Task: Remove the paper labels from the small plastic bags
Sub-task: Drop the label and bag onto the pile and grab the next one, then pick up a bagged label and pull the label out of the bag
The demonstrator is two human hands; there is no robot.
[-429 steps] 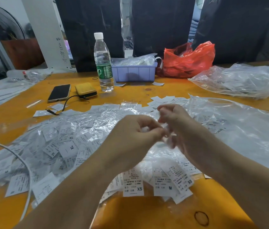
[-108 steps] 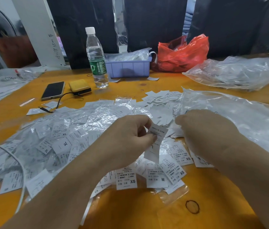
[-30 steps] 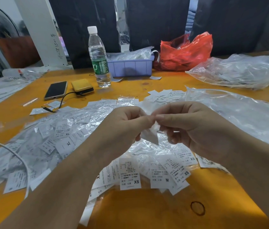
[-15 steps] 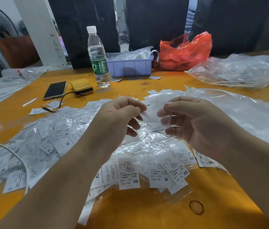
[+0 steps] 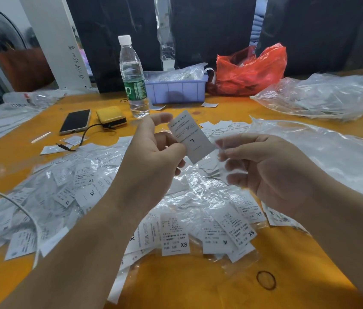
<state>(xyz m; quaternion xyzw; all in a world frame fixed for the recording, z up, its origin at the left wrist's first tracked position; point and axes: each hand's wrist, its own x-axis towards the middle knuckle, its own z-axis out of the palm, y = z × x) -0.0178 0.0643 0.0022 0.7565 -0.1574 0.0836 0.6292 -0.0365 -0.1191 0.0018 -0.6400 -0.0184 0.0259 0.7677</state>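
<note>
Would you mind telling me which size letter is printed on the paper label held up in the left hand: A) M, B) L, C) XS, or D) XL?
B: the label pinched in the left hand shows a single "L" printed below its care symbols, while the XS, M and XL labels all lie in the pile on the table.
</note>
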